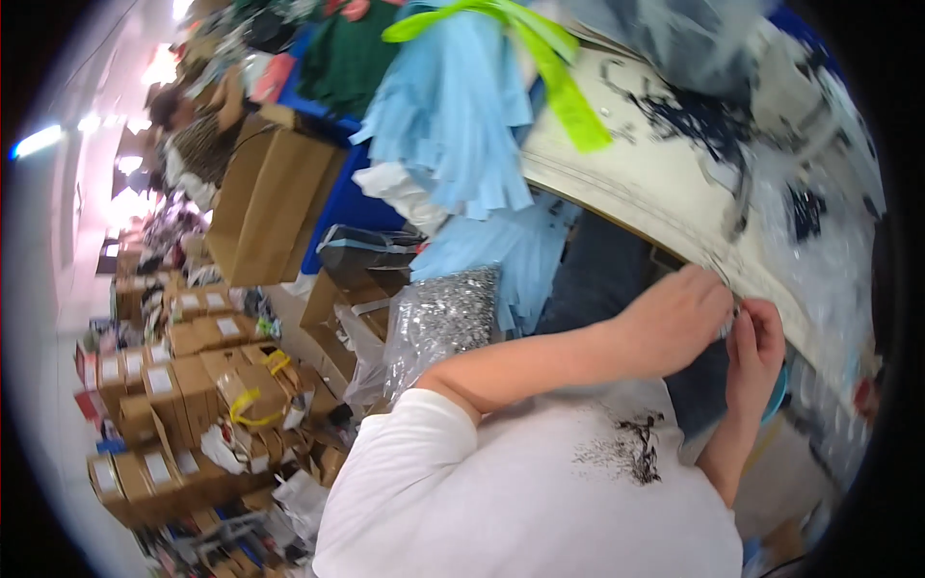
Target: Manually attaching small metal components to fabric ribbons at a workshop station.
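Observation:
My left hand [679,316] and my right hand [756,342] meet at the near edge of the pale table [626,178], fingertips almost touching. The left fingers are curled closed. On the right, thumb and fingers are pinched together. Something small sits between them, mostly hidden by the fingers, and I cannot make out what it is. Thin dark loops show on the table edge just beyond the left fingers. Farther up the table lies a tangled heap of dark navy cords or strips [699,120].
Light blue strips [448,106] hang left of the table, with a neon yellow-green band [568,91] above. A clear bag of small silvery pieces [453,308] stands beside my left arm. Clear plastic bags [819,260] lie at right. Cardboard boxes [183,385] and another person [198,135] are at left.

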The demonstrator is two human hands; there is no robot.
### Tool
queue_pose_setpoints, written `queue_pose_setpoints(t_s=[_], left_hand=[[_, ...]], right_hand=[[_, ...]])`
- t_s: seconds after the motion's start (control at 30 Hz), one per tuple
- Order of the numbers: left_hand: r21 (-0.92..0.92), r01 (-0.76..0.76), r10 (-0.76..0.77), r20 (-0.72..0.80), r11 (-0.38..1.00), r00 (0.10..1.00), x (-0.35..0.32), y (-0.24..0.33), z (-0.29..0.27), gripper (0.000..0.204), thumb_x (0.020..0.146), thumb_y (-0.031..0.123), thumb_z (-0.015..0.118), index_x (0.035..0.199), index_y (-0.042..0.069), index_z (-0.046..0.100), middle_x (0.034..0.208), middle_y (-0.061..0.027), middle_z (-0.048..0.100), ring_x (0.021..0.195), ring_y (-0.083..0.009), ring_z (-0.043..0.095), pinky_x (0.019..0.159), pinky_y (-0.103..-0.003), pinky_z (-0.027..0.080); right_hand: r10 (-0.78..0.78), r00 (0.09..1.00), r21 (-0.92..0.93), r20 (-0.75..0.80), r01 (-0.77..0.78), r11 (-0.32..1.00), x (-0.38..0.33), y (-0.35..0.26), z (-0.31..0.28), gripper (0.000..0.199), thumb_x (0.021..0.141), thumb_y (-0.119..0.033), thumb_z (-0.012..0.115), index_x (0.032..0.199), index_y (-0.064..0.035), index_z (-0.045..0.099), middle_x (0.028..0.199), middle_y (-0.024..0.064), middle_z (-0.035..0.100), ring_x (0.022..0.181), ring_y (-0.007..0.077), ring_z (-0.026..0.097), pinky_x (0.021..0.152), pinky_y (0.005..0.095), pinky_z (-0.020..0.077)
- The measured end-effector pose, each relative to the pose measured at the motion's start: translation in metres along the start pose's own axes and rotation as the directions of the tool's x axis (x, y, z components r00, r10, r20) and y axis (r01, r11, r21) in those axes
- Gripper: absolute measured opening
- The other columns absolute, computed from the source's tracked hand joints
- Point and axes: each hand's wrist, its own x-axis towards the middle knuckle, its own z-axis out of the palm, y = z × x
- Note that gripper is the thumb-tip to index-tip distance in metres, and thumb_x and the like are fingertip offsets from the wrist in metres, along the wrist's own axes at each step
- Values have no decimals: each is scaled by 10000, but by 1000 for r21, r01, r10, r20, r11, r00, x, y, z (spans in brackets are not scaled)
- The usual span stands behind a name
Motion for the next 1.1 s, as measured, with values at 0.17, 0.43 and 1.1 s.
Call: queue_pose_setpoints(t_s=[0.17,0.43,1.1], left_hand=[[-121,155,-169,-121,981,978,-9,-2,-1,137,819,19,584,916,11,488,858,-123,495,826,-320,512,743,-398,433],[-246,184,-220,-126,952,967,-6,-10,-6,111,853,25,561,934,13,487,875,-140,503,831,-342,506,736,-413,426],[-314,57,-100,-122,948,988,-7,-21,-6,214,721,57,699,886,54,563,861,-92,550,799,-306,560,686,-372,475]], right_hand=[[-25,996,18,87,23,1000,13,2,16,150,934,-89,586,1070,-27,569,732,-64,468,581,2,353,491,164,258],[-115,992,11,50,115,993,17,5,23,153,941,-92,580,1072,-12,578,721,-62,475,578,6,366,497,164,266],[-48,997,191,59,36,981,19,1,12,279,919,-35,583,1187,-24,508,913,-2,562,627,-3,407,512,143,280]])
